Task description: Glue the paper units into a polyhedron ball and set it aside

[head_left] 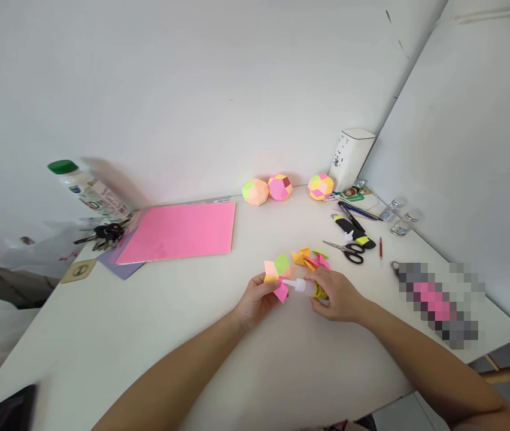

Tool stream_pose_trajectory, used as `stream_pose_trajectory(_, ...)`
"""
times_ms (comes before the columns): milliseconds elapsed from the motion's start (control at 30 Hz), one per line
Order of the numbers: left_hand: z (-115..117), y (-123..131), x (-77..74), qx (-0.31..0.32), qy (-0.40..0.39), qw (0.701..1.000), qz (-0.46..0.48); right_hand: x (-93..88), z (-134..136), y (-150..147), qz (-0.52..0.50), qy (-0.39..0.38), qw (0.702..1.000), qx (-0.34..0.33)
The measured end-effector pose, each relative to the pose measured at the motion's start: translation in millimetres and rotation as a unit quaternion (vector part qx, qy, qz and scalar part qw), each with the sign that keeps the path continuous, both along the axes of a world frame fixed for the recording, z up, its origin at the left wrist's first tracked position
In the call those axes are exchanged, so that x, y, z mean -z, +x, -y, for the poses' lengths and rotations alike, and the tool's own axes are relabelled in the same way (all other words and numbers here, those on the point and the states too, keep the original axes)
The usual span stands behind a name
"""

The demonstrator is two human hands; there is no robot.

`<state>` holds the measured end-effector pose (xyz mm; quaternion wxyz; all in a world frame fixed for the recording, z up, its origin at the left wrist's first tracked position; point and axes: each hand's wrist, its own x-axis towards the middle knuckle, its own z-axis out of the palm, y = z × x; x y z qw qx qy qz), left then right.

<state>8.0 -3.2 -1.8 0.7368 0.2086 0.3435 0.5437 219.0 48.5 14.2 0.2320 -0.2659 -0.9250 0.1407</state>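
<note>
L hand point(257, 297) nearly closed, thumb pressed on fingers, pinching a folded paper pc point(281, 264) w/ green, peach, orange + pink faces, held over the near-middle of the table. R hand point(338, 294) curled round a squeeze btl point(307, 288), yellow label partly hidden; its white nozzle points L and meets the pink part of the pc, can't tell if tip actually touches.

Just beyond R hand: loose folded pcs point(301, 257), orange, pink, green. R of those, scissors point(348, 248), then a black/yellow cutter point(343, 225), pens, and a small red stick point(381, 248). Pixelated patch point(437, 308) nearer R edge.

Table point(160, 335) is white, smooth, pushed up to a white wall point(192, 90) w/ a 2nd wall point(483, 149) on R, few dark scuffs near the corner. Along the back: 3 multicolr paper balls point(280, 188), white container point(352, 158) + 2 small jars point(404, 223). Back L: pink sheet point(183, 233) over a purple one, keys point(110, 232), green-capped btl point(97, 194). Dark flat item point(6, 412) cut off at near L corner; tiled flr point(423, 413) below R.
</note>
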Motion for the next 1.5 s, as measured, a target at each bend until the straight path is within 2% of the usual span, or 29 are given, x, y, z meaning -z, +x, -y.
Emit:
stream_pose_trajectory(467, 0.3, -1.1, 0.5, 0.02, 0.001, 1.0, 0.015, -7.4, -1.6, -0.4, 0.012, 0.014, 1.0, -0.006)
stream_pose_trajectory(867, 0.4, -0.1, -4.3, 0.037, -0.008, 0.999, 0.021, -3.7, -1.6, -0.8, -0.001, 0.038, 0.999, -0.003)
stream_pose_trajectory(1200, 1.0, -2.2, -0.9, 0.045, -0.006, 0.999, 0.006, -2.8, -4.6, 0.3, -0.009, 0.045, 0.998, -0.032)
stream_pose_trajectory(1500, 0.0, -1.9, -2.3, 0.05, -0.007, 0.999, 0.006, -0.6, -4.3, -0.8, -0.021, 0.073, 0.997, -0.021)
